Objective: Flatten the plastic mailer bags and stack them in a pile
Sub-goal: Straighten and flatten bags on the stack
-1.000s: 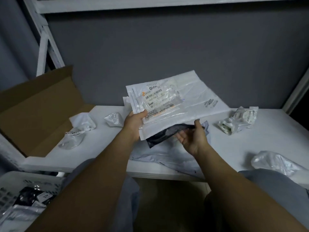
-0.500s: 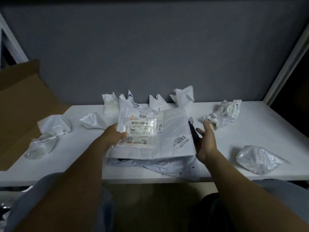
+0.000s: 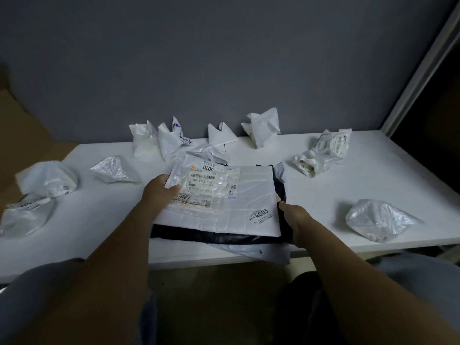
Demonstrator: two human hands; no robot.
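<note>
Several flat bags lie stacked at the centre of the frame, near the front edge of the white table [image 3: 373, 185]. A clear bag [image 3: 202, 181] with barcode labels is on top, a white mailer [image 3: 239, 210] lies under it, and a black bag [image 3: 219, 236] lies lower still. The left hand [image 3: 160, 195] pinches the clear bag's left edge, thumb on top. The right hand [image 3: 296, 220] sits at the stack's right edge, thumb touching the white mailer. Its fingers are hidden, so I cannot tell its grip. Crumpled bags [image 3: 378, 217] lie scattered around, apart from the stack.
</note>
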